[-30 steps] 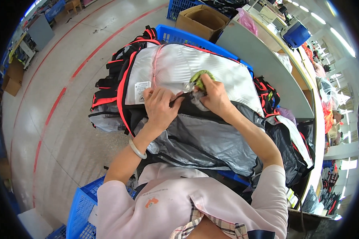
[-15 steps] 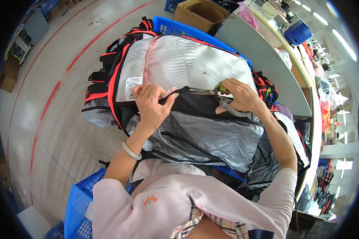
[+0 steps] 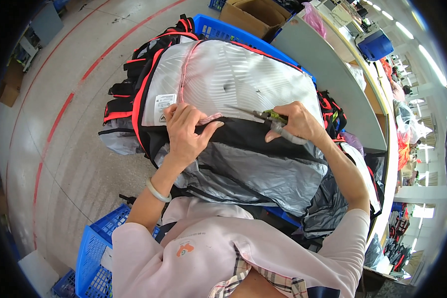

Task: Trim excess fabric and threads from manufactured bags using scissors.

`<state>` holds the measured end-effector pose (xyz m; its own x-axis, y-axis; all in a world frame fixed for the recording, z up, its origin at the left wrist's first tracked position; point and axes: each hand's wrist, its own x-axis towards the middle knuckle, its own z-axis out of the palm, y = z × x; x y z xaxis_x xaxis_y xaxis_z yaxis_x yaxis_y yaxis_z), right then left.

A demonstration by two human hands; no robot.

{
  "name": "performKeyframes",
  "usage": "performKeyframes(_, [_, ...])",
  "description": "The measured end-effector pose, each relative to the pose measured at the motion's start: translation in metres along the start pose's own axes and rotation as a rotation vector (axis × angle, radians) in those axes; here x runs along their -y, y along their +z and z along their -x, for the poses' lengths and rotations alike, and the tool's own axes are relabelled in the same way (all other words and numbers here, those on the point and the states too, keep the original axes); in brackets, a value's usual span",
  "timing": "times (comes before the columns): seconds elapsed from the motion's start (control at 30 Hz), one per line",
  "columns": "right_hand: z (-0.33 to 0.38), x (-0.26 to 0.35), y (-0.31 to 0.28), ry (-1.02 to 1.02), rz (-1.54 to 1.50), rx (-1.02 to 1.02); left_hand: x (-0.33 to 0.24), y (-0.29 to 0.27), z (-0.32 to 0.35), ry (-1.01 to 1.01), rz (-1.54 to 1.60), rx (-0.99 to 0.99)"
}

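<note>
A large silver-grey bag with black and red-orange trim lies in front of me, its black edge strip running across the middle. My left hand pinches this edge, beside a short pinkish strip. My right hand is closed round scissors with grey-wrapped handles. Their blades point left, resting over or just above the silver panel, clear of the black edge. A small dark scrap shows against the panel. A white printed label sits left of my left hand.
Under the bag stands a blue plastic crate, with an open cardboard box behind it. A grey board edges the worktable on the right. Another blue crate is at lower left. More black straps hang off the bag's left side.
The scissors have moved up off the black edge, their blades now over the silver panel. A small dark scrap has appeared on or above the panel. My left hand keeps its pinch.
</note>
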<state>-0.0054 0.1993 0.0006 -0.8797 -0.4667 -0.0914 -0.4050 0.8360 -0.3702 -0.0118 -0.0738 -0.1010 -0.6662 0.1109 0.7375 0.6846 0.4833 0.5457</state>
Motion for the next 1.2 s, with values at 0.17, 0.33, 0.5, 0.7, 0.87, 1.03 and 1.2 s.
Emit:
performKeyframes(0.17, [-0.007, -0.003, 0.004, 0.048, -0.089, -0.006, 0.005, -0.01, 0.002, 0.028, 0.046, 0.075])
performKeyframes(0.33, [-0.015, -0.001, 0.011, -0.134, 0.112, 0.035, 0.006, -0.008, 0.006, 0.049, 0.099, -0.049])
performKeyframes(0.5, [-0.025, 0.005, 0.014, -0.134, 0.079, 0.096, 0.01, -0.006, 0.012, 0.083, 0.11, -0.069])
performKeyframes(0.7, [-0.024, 0.008, 0.02, -0.097, 0.046, 0.127, 0.01, -0.004, 0.013, 0.076, 0.116, -0.123])
performKeyframes(0.87, [-0.02, 0.009, 0.023, -0.082, -0.027, 0.087, 0.011, -0.004, 0.016, 0.029, 0.143, -0.113])
performKeyframes(1.03, [-0.026, 0.016, 0.024, -0.178, 0.069, -0.04, 0.014, 0.0, 0.022, -0.062, 0.152, -0.115])
performKeyframes(1.2, [0.001, 0.007, 0.019, 0.079, -0.034, -0.147, 0.002, -0.019, 0.008, -0.075, 0.154, 0.009])
